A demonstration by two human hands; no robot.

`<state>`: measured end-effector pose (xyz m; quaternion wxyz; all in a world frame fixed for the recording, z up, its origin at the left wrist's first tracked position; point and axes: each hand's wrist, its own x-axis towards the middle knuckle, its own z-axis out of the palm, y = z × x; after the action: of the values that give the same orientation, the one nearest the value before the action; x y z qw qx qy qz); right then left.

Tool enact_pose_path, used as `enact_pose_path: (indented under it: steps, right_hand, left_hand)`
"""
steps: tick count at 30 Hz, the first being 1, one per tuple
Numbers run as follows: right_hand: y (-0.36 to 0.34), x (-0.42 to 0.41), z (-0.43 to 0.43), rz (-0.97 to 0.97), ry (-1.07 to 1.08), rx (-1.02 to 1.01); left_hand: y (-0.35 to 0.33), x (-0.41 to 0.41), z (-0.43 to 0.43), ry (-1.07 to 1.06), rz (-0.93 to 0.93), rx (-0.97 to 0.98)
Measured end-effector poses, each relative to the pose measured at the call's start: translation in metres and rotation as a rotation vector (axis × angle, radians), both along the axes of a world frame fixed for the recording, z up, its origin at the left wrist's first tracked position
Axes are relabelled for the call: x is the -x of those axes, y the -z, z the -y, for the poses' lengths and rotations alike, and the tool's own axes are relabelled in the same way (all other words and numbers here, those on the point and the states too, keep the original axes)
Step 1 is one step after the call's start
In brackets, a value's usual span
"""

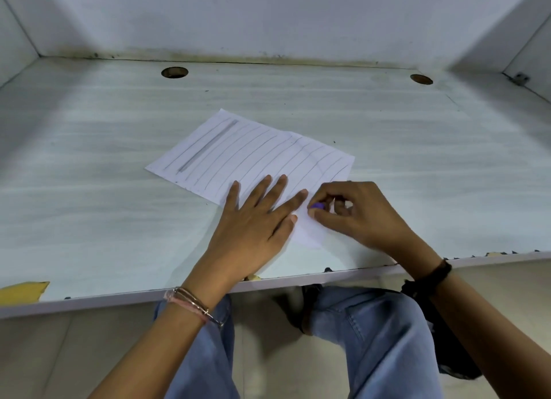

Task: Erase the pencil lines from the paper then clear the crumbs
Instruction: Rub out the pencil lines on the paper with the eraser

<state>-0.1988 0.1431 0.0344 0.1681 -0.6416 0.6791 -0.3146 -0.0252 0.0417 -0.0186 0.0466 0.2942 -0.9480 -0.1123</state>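
The paper (pixel 253 154) lies flat and skewed on the pale desk (pixel 89 175). It is crossed by many thin pencil lines (pixel 268 157) that run roughly parallel, with 1 thick dark stroke (pixel 208 146) near its far left edge. The left hand (pixel 256 219) rests on the paper's near left edge, palm down, fingers straight and spread, pressing the sheet to the desk. Just to its right, over the paper's near corner, the right hand (pixel 354 217) has its fingers curled. Its thumb and fingertips pinch a small purple eraser (pixel 316 205), which appears to touch the sheet close to the left index finger. Beyond the paper's far edge, 2 round holes (pixel 174 72) open in the desk. Nearer than the paper, bracelets (pixel 190 304) circle the left wrist, a dark band (pixel 438 272) circles the right, and blue jeans (pixel 372 339) show below the desk edge.
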Motion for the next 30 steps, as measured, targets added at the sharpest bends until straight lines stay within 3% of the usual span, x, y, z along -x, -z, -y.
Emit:
enact_pose_path:
  steps: [5, 9, 14, 18, 23, 27, 30]
  right_hand:
    - [-0.003, -0.009, -0.009, 0.068, -0.146, -0.128]
    - [0.000, 0.003, 0.000, -0.006, -0.012, -0.007]
    - [-0.002, -0.006, -0.011, 0.108, -0.159, -0.155]
    - [0.001, 0.001, -0.001, 0.016, -0.029, -0.013]
    - [-0.003, -0.006, -0.008, 0.111, -0.164, -0.159]
    - [0.000, -0.002, 0.001, -0.013, -0.029, -0.007]
    - [0.001, -0.010, -0.005, 0.062, -0.140, -0.104]
  left_hand:
    - [-0.002, 0.001, -0.001, 0.002, 0.011, 0.003]
    - [-0.001, 0.000, 0.000, 0.003, 0.013, 0.016]
    - [-0.003, 0.001, -0.001, 0.003, 0.025, -0.004]
    - [-0.002, 0.000, -0.001, 0.008, 0.017, 0.005]
    - [-0.002, 0.001, 0.000, 0.002, 0.032, 0.010]
    - [-0.002, 0.000, 0.000, 0.004, 0.024, 0.004]
    - [-0.001, 0.000, 0.000, 0.008, 0.023, 0.020]
